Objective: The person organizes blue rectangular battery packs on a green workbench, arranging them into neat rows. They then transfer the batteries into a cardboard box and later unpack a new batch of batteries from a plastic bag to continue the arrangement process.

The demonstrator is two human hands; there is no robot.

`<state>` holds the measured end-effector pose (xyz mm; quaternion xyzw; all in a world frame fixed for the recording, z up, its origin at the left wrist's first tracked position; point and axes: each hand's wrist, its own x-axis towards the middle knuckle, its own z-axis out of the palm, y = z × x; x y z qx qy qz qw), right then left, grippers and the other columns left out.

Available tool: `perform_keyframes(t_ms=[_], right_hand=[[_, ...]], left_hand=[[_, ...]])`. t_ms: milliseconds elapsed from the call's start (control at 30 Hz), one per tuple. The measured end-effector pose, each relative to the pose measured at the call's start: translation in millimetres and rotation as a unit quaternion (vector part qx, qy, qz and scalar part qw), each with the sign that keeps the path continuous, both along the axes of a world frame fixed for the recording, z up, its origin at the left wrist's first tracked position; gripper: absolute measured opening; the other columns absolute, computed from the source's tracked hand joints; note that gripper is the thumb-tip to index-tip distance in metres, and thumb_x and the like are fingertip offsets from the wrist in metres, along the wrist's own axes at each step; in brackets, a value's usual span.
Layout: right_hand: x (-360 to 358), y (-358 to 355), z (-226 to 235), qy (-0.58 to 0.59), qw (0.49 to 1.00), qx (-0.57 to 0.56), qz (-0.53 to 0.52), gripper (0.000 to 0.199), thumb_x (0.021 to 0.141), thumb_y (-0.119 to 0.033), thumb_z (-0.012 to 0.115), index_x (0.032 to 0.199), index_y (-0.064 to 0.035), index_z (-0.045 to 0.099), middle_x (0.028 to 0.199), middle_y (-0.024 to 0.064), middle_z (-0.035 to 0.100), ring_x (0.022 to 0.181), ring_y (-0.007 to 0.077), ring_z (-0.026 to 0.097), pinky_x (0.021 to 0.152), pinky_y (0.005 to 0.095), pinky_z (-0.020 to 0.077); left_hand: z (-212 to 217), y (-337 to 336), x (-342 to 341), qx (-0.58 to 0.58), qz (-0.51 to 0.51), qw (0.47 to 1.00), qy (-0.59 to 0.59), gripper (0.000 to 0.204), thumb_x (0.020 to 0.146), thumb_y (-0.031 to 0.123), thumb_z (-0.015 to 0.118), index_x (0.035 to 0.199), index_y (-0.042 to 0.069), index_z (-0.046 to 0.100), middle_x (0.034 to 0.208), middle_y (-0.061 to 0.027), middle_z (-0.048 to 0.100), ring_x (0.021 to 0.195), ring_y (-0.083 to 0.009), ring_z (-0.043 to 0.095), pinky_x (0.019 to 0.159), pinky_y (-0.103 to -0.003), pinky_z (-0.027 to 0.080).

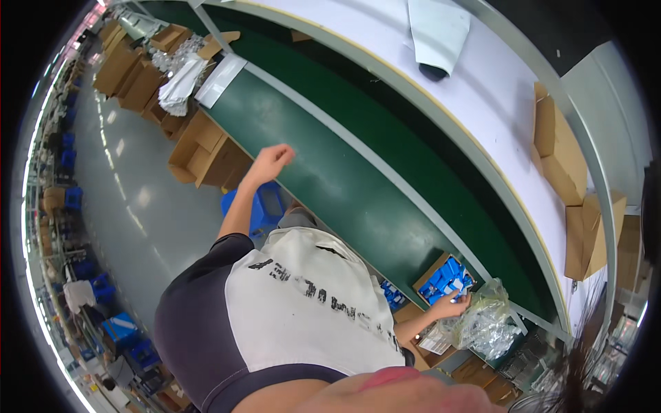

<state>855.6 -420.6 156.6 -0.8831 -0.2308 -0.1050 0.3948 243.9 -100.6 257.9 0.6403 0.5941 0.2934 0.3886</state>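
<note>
Conveyor belt (330, 172), green, between grey floor (148, 206) and white bench (482, 89); left hand (272, 162) loosely curled, empty; right hand's (451, 306) grip unclear

Bright overhead light glares off the floor (131, 199); fisheye edges bend and blur.

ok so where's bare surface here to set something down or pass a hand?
The green belt is bare along most of its length, between the metal rail and the carton row. The white bench beyond it is open between the grey sheet and the brown cartons. Crowded: around the right hand, with the box of blue parts and clear bags. The left hand hangs over the belt's near edge.
</note>
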Motion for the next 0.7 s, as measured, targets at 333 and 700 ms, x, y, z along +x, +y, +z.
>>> perform_keyframes(t_ms=[333, 700], right_hand=[[-199, 248, 207, 0.084, 0.942, 0.241, 0.218, 0.017, 0.108, -0.009, 0.060, 0.110, 0.0016, 0.073, 0.099, 0.0079, 0.073, 0.093, 0.0164, 0.067, 0.089, 0.0310, 0.0530], [-62, 368, 287, -0.517, 0.825, 0.032, 0.224, 0.066, 0.098, -0.046, 0.076, 0.138, 0.0038, 0.061, 0.129, 0.0231, 0.064, 0.125, 0.0418, 0.060, 0.108, 0.0563, 0.0480]], left_hand=[[105, 246, -87, 0.311, 0.059, 0.943, -0.100, 0.017, 0.108, 0.014, 0.061, 0.113, 0.002, 0.073, 0.102, -0.0056, 0.074, 0.092, -0.0151, 0.068, 0.087, -0.031, 0.055], [-179, 61, -164, -0.170, -0.137, 0.967, 0.132, 0.036, 0.103, 0.033, 0.054, 0.120, 0.007, 0.072, 0.122, -0.0195, 0.074, 0.115, -0.0407, 0.068, 0.099, -0.049, 0.054]])
